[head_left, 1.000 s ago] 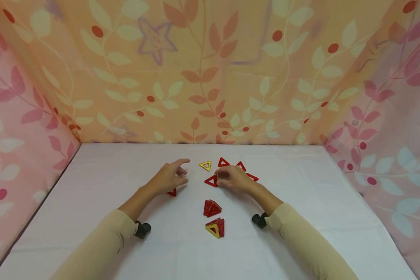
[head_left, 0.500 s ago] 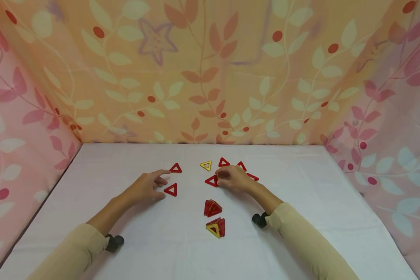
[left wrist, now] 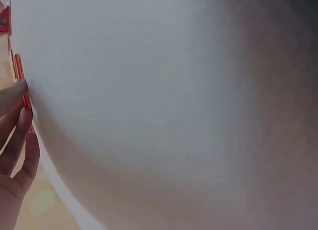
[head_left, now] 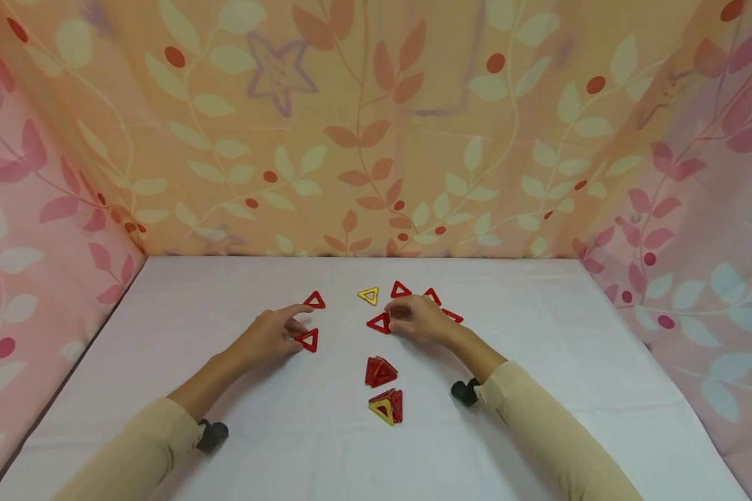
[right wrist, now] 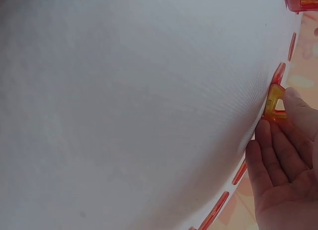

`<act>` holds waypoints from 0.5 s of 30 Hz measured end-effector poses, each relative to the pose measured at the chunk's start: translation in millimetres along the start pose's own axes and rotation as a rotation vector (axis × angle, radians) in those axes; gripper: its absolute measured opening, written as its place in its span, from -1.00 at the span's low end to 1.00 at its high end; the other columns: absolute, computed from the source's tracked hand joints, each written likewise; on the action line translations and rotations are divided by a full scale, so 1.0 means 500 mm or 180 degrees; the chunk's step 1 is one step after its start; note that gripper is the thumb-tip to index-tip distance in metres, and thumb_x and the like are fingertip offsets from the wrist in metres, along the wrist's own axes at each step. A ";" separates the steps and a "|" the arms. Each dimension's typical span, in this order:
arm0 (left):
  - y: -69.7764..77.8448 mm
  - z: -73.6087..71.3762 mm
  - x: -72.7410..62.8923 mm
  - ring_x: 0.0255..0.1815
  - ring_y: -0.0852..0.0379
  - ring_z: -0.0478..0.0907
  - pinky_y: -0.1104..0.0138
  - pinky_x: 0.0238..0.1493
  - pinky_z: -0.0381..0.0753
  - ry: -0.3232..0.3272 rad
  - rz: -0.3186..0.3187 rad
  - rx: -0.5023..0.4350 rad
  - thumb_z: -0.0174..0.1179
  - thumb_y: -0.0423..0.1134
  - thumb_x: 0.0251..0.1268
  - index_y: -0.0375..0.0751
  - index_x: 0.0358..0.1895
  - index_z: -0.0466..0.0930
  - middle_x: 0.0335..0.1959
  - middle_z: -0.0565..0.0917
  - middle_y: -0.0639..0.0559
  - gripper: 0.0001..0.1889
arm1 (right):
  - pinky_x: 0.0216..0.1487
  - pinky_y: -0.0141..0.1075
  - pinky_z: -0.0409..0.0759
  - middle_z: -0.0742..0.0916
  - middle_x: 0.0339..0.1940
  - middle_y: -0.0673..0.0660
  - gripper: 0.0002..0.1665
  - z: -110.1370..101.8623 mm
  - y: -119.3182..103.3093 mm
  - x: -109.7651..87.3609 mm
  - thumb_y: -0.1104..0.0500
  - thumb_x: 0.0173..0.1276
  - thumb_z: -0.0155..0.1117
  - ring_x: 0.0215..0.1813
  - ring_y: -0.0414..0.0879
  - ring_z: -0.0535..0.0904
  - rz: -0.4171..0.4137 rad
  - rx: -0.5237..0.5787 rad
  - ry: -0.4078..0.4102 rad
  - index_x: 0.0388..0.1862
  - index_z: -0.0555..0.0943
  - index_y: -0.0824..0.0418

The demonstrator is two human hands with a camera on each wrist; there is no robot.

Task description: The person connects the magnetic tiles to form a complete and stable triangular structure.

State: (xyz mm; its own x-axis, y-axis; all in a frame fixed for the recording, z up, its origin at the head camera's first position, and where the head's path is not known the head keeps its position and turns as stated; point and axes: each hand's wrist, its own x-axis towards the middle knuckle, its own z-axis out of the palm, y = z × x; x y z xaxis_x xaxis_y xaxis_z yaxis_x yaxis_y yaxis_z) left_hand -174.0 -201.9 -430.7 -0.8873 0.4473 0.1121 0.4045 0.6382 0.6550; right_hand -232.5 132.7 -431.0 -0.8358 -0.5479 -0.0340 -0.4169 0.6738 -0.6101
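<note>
My left hand (head_left: pixel 268 339) pinches a corner of a red triangular magnetic tile (head_left: pixel 310 340) between thumb and fingers; in the left wrist view that tile (left wrist: pixel 21 71) shows edge-on. Just past the left fingertips lies another red triangular tile (head_left: pixel 315 300). With thumb and fingers, my right hand (head_left: pixel 418 319) holds a yellow triangular tile (right wrist: pixel 274 98) upright. It stands at the edge of a flat red tile (head_left: pixel 379 323), and the hand hides most of it in the head view.
Two small pyramids of tiles, one red (head_left: pixel 381 373) and one red and yellow (head_left: pixel 386 407), stand nearer the body. A yellow tile (head_left: pixel 369 296) and several red tiles (head_left: pixel 400 289) lie beyond and beside the right hand. Patterned cloth (head_left: pixel 363 139) walls the white table (head_left: pixel 225 278).
My left hand drew back leftward, uncovering two red tiles, then came slightly right and took the nearer one by its corner. The right hand stayed in place.
</note>
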 end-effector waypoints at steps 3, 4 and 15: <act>0.001 0.001 0.003 -0.16 0.01 0.73 0.07 -0.04 0.65 0.0011 0.0010 0.0010 0.40 -0.55 0.03 -0.37 0.26 0.45 -0.25 0.78 -0.05 -0.37 | 0.23 -0.14 0.53 0.73 0.04 0.05 -0.56 -0.002 -0.001 0.001 0.19 0.33 0.40 0.11 -0.07 0.60 -0.0003 0.0004 -0.0013 0.18 0.64 0.22; 0.001 0.002 0.004 -0.16 0.01 0.73 0.06 -0.03 0.65 0.0010 0.0014 0.0009 0.40 -0.55 0.04 -0.37 0.26 0.45 -0.25 0.78 -0.05 -0.37 | 0.23 -0.14 0.53 0.73 0.03 0.05 -0.56 -0.002 -0.001 0.001 0.19 0.33 0.40 0.11 -0.07 0.60 -0.0011 0.0008 -0.0013 0.18 0.64 0.23; 0.027 0.021 0.029 -0.13 0.02 0.72 0.09 -0.01 0.66 -0.0059 -0.0087 -0.0020 0.45 -0.51 0.03 -0.33 0.29 0.47 -0.22 0.78 -0.07 -0.34 | 0.23 -0.14 0.54 0.74 0.03 0.06 -0.57 -0.002 0.002 0.002 0.19 0.32 0.41 0.10 -0.06 0.61 -0.0064 0.0015 -0.0015 0.16 0.65 0.25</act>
State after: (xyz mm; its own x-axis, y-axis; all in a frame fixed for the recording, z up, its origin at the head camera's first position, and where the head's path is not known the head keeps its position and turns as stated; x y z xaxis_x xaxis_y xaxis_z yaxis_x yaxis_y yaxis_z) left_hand -179.3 -180.3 -428.3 -0.8938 0.4413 0.0802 0.3786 0.6466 0.6623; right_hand -234.3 133.5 -430.8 -0.8256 -0.5637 -0.0256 -0.4319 0.6603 -0.6144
